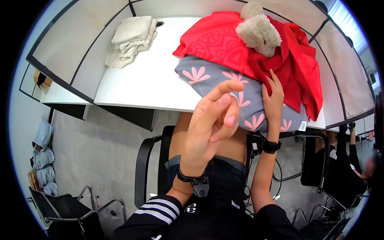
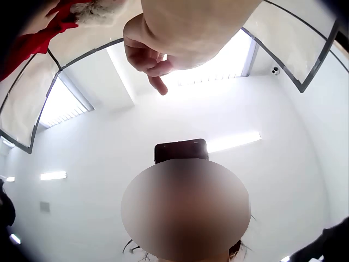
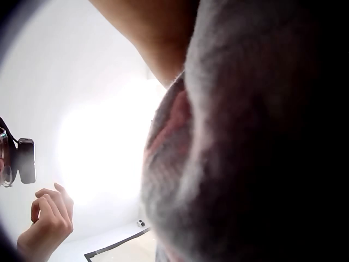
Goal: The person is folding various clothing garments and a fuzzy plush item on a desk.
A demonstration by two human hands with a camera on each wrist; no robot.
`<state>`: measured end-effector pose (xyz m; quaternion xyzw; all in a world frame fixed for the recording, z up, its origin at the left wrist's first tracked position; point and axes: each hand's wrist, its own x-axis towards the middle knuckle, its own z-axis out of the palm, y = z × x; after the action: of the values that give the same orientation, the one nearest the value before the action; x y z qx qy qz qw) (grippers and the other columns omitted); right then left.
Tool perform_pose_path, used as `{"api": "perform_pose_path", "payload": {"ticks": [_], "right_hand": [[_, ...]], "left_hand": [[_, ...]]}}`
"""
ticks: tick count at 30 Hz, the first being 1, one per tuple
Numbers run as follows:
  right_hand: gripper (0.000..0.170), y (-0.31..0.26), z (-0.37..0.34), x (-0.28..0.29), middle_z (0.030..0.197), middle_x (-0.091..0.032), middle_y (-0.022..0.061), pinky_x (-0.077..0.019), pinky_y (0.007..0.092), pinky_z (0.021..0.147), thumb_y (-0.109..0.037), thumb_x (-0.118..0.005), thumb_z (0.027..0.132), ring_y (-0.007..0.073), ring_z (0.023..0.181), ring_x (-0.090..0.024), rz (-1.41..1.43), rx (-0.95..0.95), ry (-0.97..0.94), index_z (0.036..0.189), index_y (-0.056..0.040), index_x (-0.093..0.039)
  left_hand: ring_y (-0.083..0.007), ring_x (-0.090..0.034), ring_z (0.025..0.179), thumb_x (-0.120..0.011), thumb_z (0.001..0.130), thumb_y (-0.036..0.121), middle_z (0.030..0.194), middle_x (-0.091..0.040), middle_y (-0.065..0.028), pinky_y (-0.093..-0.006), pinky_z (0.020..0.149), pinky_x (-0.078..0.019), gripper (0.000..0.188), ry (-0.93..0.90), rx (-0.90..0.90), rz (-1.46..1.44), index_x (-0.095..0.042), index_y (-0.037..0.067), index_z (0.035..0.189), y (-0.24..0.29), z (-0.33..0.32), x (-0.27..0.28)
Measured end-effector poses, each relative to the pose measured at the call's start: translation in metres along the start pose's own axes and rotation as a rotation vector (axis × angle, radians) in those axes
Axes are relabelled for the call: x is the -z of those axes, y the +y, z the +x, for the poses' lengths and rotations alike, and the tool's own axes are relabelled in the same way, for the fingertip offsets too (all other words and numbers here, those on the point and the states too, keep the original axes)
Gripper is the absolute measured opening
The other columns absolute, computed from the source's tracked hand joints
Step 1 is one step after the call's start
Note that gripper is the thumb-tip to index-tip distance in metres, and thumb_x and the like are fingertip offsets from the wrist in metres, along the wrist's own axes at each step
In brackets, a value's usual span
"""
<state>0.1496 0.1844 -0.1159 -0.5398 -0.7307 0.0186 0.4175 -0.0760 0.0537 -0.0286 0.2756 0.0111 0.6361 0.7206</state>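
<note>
My left hand [image 1: 212, 122] is raised in the air in front of the table edge, fingers loosely bent and nothing in them. The left wrist view shows the same hand [image 2: 163, 41] against the ceiling. My right hand [image 1: 274, 98] rests with fairly straight fingers on the grey bundle with pink leaf prints [image 1: 212, 86], fingertips at the red cloth [image 1: 224, 44]. That red cloth drapes over the back and right of the bundle. A fluffy beige plush [image 1: 260, 34] lies on top of it. Close up, grey fabric [image 3: 169, 180] fills much of the right wrist view.
Folded cream cloth [image 1: 132, 38] lies at the back left of the white table [image 1: 140, 86]. Low partition panels [image 1: 92, 52] enclose the table. Chairs [image 1: 72, 208] stand on the floor at lower left, and another person [image 1: 352, 172] sits at far right.
</note>
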Motion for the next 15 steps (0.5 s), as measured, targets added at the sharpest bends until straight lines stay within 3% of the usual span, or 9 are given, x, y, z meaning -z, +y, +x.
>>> {"api": "perform_pose_path", "payload": {"ticks": [2, 8, 10, 12, 14, 15], "right_hand": [[0.036, -0.002, 0.000, 0.000, 0.145, -0.048, 0.0152, -0.0310, 0.0430, 0.112, -0.012, -0.057, 0.089, 0.0362, 0.132, -0.043, -0.002, -0.003, -0.001, 0.122, 0.0001, -0.062], [0.036, -0.001, 0.000, 0.000, 0.144, -0.048, 0.0156, -0.0313, 0.0436, 0.112, -0.011, -0.058, 0.089, 0.0374, 0.132, -0.043, 0.007, 0.010, 0.005, 0.123, -0.0022, -0.062], [0.036, -0.001, -0.001, -0.001, 0.144, -0.048, 0.0156, -0.0314, 0.0437, 0.111, -0.011, -0.058, 0.088, 0.0378, 0.132, -0.043, -0.002, 0.011, 0.016, 0.123, -0.0028, -0.062], [0.036, -0.002, -0.001, 0.000, 0.144, -0.048, 0.0157, -0.0314, 0.0439, 0.111, -0.011, -0.058, 0.088, 0.0383, 0.131, -0.043, 0.008, 0.011, 0.013, 0.123, -0.0029, -0.062], [0.036, -0.002, -0.001, 0.000, 0.144, -0.049, 0.0159, -0.0315, 0.0442, 0.111, -0.011, -0.059, 0.088, 0.0386, 0.131, -0.043, -0.009, 0.013, 0.028, 0.123, -0.0035, -0.062], [0.036, -0.003, -0.001, 0.000, 0.143, -0.049, 0.0159, -0.0315, 0.0443, 0.111, -0.011, -0.059, 0.088, 0.0385, 0.131, -0.043, -0.006, 0.008, 0.028, 0.123, -0.0038, -0.063]], "left_hand": [[-0.0002, -0.026, 0.040, -0.045, 0.102, 0.015, 0.073, -0.055, 0.0019, -0.0168, 0.039, -0.0207, 0.031, -0.029, -0.017, -0.017, -0.049, -0.001, 0.129, 0.000, 0.002, 0.004], [-0.0003, -0.028, 0.042, -0.049, 0.102, 0.020, 0.078, -0.057, 0.0006, -0.0165, 0.040, -0.0203, 0.015, -0.043, -0.048, 0.012, -0.052, 0.005, 0.103, -0.002, 0.006, 0.019], [-0.0004, -0.028, 0.043, -0.052, 0.101, 0.021, 0.077, -0.057, 0.0003, -0.0163, 0.040, -0.0201, 0.016, 0.060, -0.031, 0.013, -0.048, 0.009, 0.092, -0.001, 0.006, 0.020], [-0.0003, -0.030, 0.046, -0.053, 0.101, 0.022, 0.083, -0.058, 0.0003, -0.0161, 0.043, -0.0219, 0.016, 0.032, -0.049, 0.025, -0.048, 0.009, 0.091, -0.001, 0.008, 0.021], [-0.0002, -0.031, 0.048, -0.052, 0.102, 0.024, 0.091, -0.058, 0.0003, -0.0164, 0.046, -0.0242, 0.018, 0.184, -0.141, 0.272, -0.047, 0.011, 0.090, -0.001, 0.012, 0.017], [-0.0001, -0.031, 0.050, -0.049, 0.103, 0.024, 0.094, -0.056, 0.0012, -0.0167, 0.048, -0.0250, 0.020, 0.124, -0.112, 0.218, -0.046, 0.012, 0.087, 0.000, 0.014, 0.028]]}}
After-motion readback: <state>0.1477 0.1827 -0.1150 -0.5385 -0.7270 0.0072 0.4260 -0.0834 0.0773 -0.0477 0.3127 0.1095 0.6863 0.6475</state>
